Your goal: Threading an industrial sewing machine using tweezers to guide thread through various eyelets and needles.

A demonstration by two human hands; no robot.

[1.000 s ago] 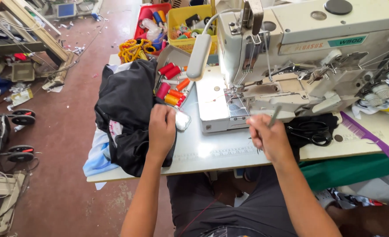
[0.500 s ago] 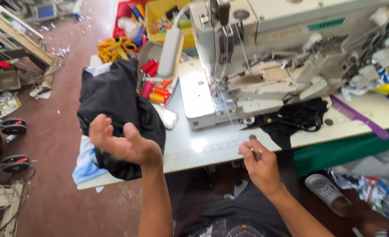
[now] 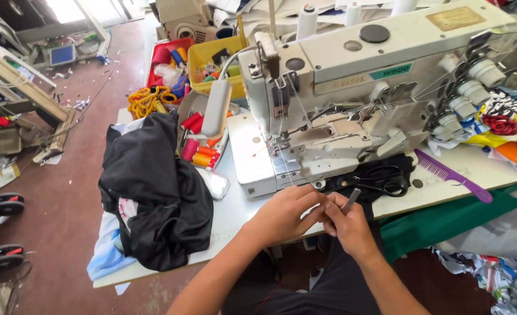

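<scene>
Workshop floor of reddish concrete, littered with scraps, surrounds a white table [image 3: 235,219] carrying an industrial sewing machine [image 3: 351,87]; both hands meet at the table's near edge, directly below the machine's needle area. Right hand [image 3: 347,224] is closed in a pinch on a slim grey tool [image 3: 350,201], apparently tweezers or a thread snip, though its kind cannot be told for certain; the tool's long axis runs obliquely, its free end pointing up and to the right, away from the person. Left hand [image 3: 284,213] lies just beside the right, fingers curled and pressed together, fingertips touching the right hand's fingers at the tool's lower end; whether fine thread passes between them is too small to tell. Needle plate lies up and slightly left of the two hands, near but apart; the left hand is the nearer to it. Black scissors [image 3: 386,181] rest on dark cloth just right of the tool; a purple comb [image 3: 454,175] lies farther right; a heap of black fabric [image 3: 153,192] sits at the table's left end; red and orange thread spools [image 3: 197,151] stand between fabric and machine, under a white lamp [image 3: 216,108].
</scene>
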